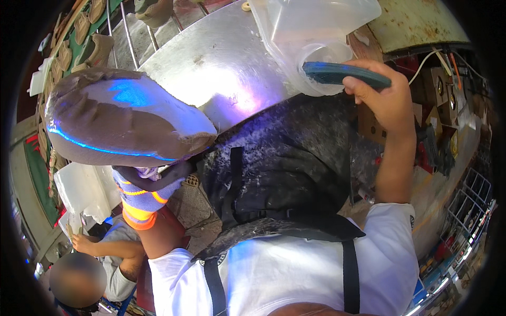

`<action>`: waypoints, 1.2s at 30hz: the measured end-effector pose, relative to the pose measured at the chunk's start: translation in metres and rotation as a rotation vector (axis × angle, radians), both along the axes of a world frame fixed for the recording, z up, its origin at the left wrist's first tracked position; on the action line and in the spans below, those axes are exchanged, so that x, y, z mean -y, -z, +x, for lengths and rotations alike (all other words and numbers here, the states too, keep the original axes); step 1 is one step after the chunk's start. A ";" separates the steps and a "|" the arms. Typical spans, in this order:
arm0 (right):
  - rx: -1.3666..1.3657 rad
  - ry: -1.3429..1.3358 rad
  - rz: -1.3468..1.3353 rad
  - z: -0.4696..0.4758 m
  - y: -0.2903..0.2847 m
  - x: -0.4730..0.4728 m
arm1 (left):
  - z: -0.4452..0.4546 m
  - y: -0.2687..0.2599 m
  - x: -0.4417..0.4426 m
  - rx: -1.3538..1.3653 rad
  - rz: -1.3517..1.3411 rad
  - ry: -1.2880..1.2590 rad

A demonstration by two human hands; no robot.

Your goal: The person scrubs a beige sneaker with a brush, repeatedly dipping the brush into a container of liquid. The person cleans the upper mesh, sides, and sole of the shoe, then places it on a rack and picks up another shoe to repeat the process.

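Observation:
My left hand (152,185), in a blue and orange knit glove with dark covering, is under a brown fabric shoe upper (118,118) and holds it up. Blue light falls on the upper's top and traces a bright line along its lower side. My bare right hand (375,87) grips the dark wooden-looking handle of a brush (344,74). The brush's far end is at the mouth of a round translucent plastic cup (322,85), and its bristles are hidden. The cup stands against a larger translucent plastic container (292,35).
A metal tabletop (213,71) lies ahead, brightly lit. Shoe uppers (97,51) sit on a green-lined rack at upper left. Another person (118,252) sits at lower left beside white plastic containers (85,189). Cardboard boxes (437,114) are at right, a wire basket (468,197) at lower right.

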State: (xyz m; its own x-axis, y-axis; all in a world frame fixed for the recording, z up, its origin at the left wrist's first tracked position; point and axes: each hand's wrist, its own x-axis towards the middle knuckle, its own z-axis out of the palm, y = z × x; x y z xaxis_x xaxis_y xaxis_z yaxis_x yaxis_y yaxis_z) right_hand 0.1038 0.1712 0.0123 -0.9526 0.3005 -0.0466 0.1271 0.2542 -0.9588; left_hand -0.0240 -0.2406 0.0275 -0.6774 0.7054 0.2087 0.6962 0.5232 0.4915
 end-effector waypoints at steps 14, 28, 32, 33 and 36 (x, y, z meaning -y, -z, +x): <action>-0.212 -0.148 -1.016 0.013 0.010 0.056 | -0.001 0.004 -0.064 0.987 0.741 -0.145; -0.531 -0.612 -0.282 0.003 -0.027 0.065 | 0.003 0.005 -0.055 1.152 0.671 -0.122; -0.584 -0.501 -0.133 -0.017 -0.036 0.055 | 0.005 -0.009 -0.054 1.054 0.631 -0.123; -0.589 -0.438 -0.017 -0.021 -0.040 0.052 | 0.004 -0.014 -0.056 1.031 0.620 -0.122; -0.711 -0.524 0.388 -0.041 -0.052 0.052 | 0.000 -0.020 -0.053 0.973 0.551 -0.122</action>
